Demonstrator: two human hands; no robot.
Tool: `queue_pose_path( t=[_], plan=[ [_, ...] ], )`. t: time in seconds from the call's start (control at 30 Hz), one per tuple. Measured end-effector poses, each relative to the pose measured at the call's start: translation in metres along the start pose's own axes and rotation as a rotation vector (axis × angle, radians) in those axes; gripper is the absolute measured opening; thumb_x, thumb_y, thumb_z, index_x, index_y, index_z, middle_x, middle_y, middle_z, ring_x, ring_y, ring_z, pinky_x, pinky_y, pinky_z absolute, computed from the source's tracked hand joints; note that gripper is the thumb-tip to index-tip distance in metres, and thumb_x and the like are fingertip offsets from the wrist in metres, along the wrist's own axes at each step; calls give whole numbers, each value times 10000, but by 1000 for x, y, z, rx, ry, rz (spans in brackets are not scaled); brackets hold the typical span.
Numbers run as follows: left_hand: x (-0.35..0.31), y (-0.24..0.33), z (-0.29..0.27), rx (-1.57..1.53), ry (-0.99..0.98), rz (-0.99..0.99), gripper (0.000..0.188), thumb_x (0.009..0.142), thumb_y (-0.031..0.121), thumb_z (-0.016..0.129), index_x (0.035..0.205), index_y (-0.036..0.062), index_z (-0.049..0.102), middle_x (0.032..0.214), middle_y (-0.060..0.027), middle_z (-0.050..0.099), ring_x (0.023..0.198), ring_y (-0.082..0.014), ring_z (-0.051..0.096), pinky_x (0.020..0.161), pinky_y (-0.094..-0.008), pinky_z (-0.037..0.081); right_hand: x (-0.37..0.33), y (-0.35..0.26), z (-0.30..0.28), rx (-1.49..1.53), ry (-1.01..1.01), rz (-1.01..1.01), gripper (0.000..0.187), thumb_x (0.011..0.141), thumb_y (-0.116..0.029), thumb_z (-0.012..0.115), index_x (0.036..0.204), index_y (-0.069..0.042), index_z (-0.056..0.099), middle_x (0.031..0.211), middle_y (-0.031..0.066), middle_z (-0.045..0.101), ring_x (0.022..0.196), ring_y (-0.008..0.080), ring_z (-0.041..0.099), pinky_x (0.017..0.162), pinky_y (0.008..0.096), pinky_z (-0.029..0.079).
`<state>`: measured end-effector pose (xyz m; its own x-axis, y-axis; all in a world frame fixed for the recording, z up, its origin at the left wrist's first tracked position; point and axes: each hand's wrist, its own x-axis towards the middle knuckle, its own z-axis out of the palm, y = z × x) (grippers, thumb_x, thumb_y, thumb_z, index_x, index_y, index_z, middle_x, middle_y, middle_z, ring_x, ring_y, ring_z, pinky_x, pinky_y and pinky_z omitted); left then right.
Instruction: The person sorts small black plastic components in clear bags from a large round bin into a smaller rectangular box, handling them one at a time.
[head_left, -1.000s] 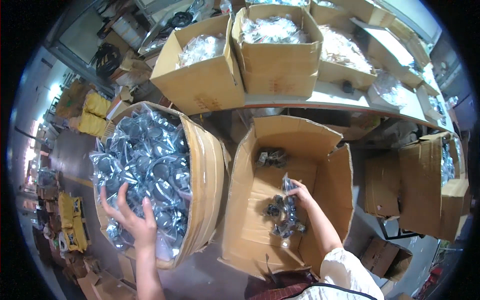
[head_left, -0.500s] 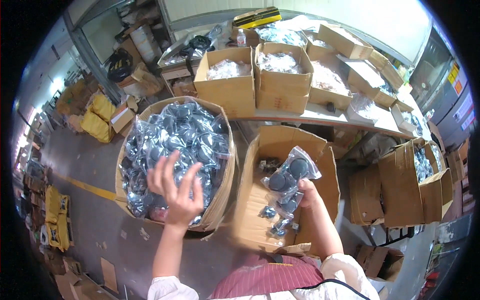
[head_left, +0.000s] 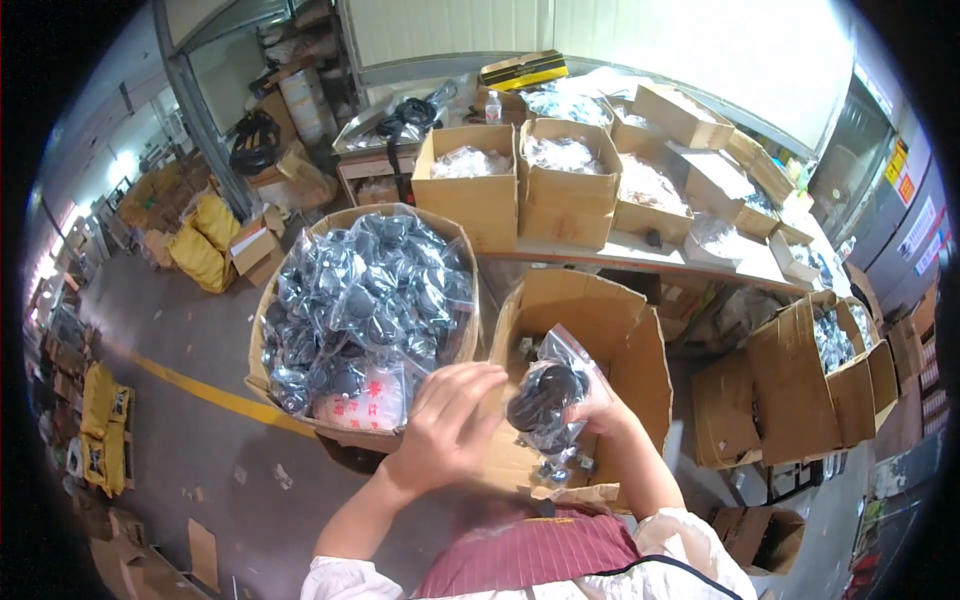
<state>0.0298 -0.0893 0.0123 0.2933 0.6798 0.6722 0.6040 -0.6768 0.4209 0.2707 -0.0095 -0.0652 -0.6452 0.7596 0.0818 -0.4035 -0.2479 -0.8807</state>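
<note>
My right hand (head_left: 602, 402) is closed on clear plastic bags (head_left: 548, 398) with round black parts inside. It holds them above the open cardboard box (head_left: 640, 355) in front of me, where a few more small bagged pieces (head_left: 565, 466) lie. Just left of the held bags is my left hand (head_left: 447, 420), its fingers stretched out and nothing seen in it. The left hand hovers between that box and a larger carton (head_left: 462, 335) heaped with similar bagged black parts (head_left: 375, 275). On the heap's near side lies a clear bag with red print (head_left: 365, 402).
Behind, a table (head_left: 640, 250) carries several cardboard boxes (head_left: 465, 205) of bagged pieces and a plastic bottle (head_left: 493, 108). More boxes (head_left: 790, 385) stand at the right. Yellow sacks (head_left: 200, 250) and a yellow floor line (head_left: 200, 388) are at the left.
My left hand has moved right, from over the large carton to beside the held bags. My right hand still grips the bags, which now hang bunched closer together and slightly lower.
</note>
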Motion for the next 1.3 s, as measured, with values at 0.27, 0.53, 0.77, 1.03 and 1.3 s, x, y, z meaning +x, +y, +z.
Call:
queue_pose_path(
  t=[0.27, 0.53, 0.77, 1.03, 1.3],
  plan=[
    [-18, 13, -3, -238, -38, -239, 407, 883, 37, 673, 1284, -4, 618, 1235, -185, 659, 1115, -306, 671, 967, -388, 524, -12, 10, -5, 224, 15, 36, 878, 682, -302, 913, 1388, 24, 504, 1284, 173, 650, 1140, 292, 668, 1006, 441, 548],
    [-24, 16, -9, -242, -24, -284, 398, 894, 12, 676, 1287, -2, 612, 1220, -169, 674, 1075, -280, 692, 927, -370, 546, -19, 11, 2, 377, 33, 82, 782, 928, -604, 630, 1458, -56, 457, 1348, 176, 609, 1181, 331, 636, 1010, 517, 526],
    [-22, 24, -8, -295, -71, -331, 515, 893, 220, 783, 1311, -14, 594, 1200, -141, 680, 1063, -225, 667, 940, -351, 515, -23, 14, 23, 322, 23, 32, 759, 896, -514, 717, 1430, -31, 475, 1300, 135, 631, 1094, 273, 659, 963, 446, 537],
    [-14, 33, -16, -430, -83, -426, 562, 903, 286, 784, 1329, -7, 566, 1241, -165, 640, 1151, -250, 640, 979, -368, 506, -19, -4, 59, -321, -75, 20, 652, 765, -214, 879, 1346, -57, 626, 1267, 54, 635, 1180, 189, 580, 1059, 358, 426],
    [-17, 27, -14, -186, -252, -338, 656, 878, 249, 805, 1397, -11, 497, 1304, -159, 580, 1197, -259, 592, 1029, -378, 461, -6, 14, 42, -686, -76, -199, 654, 751, -269, 856, 1298, -2, 617, 1265, 158, 609, 1185, 282, 595, 1016, 376, 465]
  ],
)
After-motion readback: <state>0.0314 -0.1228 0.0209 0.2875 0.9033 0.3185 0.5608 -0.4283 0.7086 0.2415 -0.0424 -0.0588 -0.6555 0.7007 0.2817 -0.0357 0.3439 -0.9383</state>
